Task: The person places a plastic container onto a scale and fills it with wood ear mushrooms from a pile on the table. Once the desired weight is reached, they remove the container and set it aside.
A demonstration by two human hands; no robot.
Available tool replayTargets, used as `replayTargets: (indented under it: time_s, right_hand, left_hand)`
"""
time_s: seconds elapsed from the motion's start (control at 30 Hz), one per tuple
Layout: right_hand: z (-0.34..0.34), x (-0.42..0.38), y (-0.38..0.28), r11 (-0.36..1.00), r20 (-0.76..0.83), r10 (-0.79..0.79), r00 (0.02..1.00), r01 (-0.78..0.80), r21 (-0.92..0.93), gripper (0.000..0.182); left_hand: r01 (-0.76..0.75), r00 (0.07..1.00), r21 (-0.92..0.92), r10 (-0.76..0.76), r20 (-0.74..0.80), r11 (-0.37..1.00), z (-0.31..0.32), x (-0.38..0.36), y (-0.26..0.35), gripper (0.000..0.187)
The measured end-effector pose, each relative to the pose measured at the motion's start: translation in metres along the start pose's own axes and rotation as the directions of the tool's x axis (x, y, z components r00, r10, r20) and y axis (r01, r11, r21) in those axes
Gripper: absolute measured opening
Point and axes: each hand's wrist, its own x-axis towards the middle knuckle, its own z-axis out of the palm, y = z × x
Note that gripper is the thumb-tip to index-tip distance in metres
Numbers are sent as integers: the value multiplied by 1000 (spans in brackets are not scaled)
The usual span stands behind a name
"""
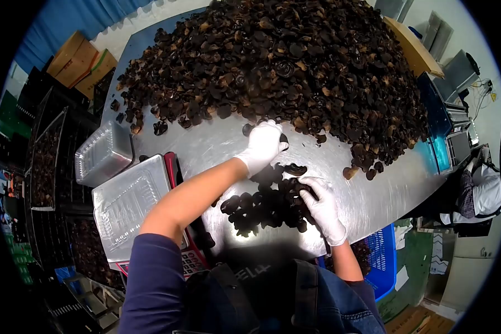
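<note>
A large heap of dark, curled wood ear mushrooms (284, 67) covers the far half of a metal table (367, 195). At its near edge is my left hand (263, 146) in a white glove, fingers curled over dark mushroom pieces that show on both sides of it. Closer to my body lies a small group of wood ear mushrooms (256, 207), spread fairly flat. My right hand (324, 210), also white-gloved, is at the right side of this group, its thumb and fingers closed around a dark piece there. The fingertips partly hide what each hand grips.
Left of my arm, a red-edged scale (190, 261) carries a clear plastic tray (131, 206); clear containers (104, 153) stand beside it. A blue basket (383, 261) is below the table at right. Black crates (42, 161) stand at left. Another person (479, 189) is at far right.
</note>
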Motion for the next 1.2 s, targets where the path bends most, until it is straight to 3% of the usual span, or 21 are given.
replayTargets:
  time_s: [0.1, 0.17, 0.3, 0.43, 0.47, 0.57, 0.63, 0.67, 0.7, 0.73, 0.77, 0.8, 0.83, 0.87, 0.9, 0.93, 0.97, 1.03, 1.1, 1.13, 1.2]
  right_hand:
    - [-1, 6, -1, 999, -103, -24, 994, 21, -33, 28]
    - [0, 16, 9, 997, -227, 77, 971, -81, -7, 28]
    - [5, 33, 17, 997, -197, 60, 979, -69, -37, 28]
    - [10, 51, -16, 922, -109, 225, 968, -176, 346, 33]
    - [4, 51, -26, 980, -131, 69, 989, -42, 195, 36]
    - [-8, 36, -29, 980, -130, 153, 980, -133, 150, 26]
    - [-17, 15, -27, 880, -100, 328, 939, -265, 394, 19]
    - [-33, 4, -46, 787, -52, 455, 889, -374, 490, 17]
    - [-42, -11, -44, 692, -19, 570, 821, -468, 549, 17]
    - [-53, -25, -45, 683, -60, 576, 815, -440, 583, 15]
    - [-71, -43, -46, 747, -85, 568, 818, -470, 470, 12]
    - [-89, -68, -21, 828, -89, 472, 877, -406, 387, 15]
    - [-116, -83, -26, 804, 9, 555, 832, -540, 251, 15]
    - [-136, -102, -22, 791, 54, 596, 801, -597, 133, 19]
    - [-154, -133, 8, 695, -22, 584, 811, -514, -502, 23]
    - [-166, -126, -2, 289, -73, 755, 651, -432, -855, 24]
    - [-168, -144, 40, 34, -269, 747, 608, -438, -898, 21]
    - [-160, -129, 44, 585, -274, 387, 880, -465, -665, 18]
    - [-117, -68, 18, 783, -371, 302, 878, -450, -429, 16]
    - [-96, -36, 13, 868, -354, 196, 914, -330, -372, 16]
    - [-62, 24, 7, 949, -286, 100, 953, -178, -260, 21]
  left_hand:
    - [-34, 999, 91, 33, 12, 995, 7, -2, -3, 24]
    - [-96, 994, -61, 92, -57, 994, 7, -5, -10, 20]
    - [-48, 993, -272, 17, -115, 961, -6, -11, -6, 21]
    - [266, 963, -684, -157, 219, 680, -32, -16, 32, 17]
    - [248, 967, -731, -119, 225, 636, -34, -20, 38, 17]
    - [215, 971, -887, 7, 239, 408, -27, -31, 47, 13]
    - [200, 971, -919, 56, 232, 339, -13, -42, 58, 14]
    - [11, 985, -809, 132, 109, 588, -30, -48, 71, 17]
    - [121, 965, -868, 148, 217, 482, -19, -55, 74, 17]
    - [-59, 959, -812, 258, 114, 580, -18, -59, 77, 16]
    - [-239, 927, -724, 374, 27, 647, -18, -63, 79, 17]
    - [-271, 901, -711, 431, 49, 649, -17, -67, 77, 20]
    - [-300, 872, -698, 483, 75, 650, -18, -71, 72, 25]
    - [-66, 700, -536, 422, 576, 842, -63, -72, 84, 31]
    - [-337, 579, -400, 522, 626, 853, -60, -80, 77, 26]
    - [-300, 651, -507, 562, 509, 808, -53, -88, 63, 24]
    - [-272, 716, -609, 580, 389, 745, -49, -96, 49, 22]
    - [-211, 903, -440, 347, 255, 873, -59, -86, 26, 15]
    - [-367, 923, -34, 369, 105, 929, -49, -65, -10, 14]
    - [-363, 925, -34, 364, 107, 931, -43, -61, -17, 14]
    - [-83, 996, -117, 87, 33, 990, -42, -54, -19, 16]
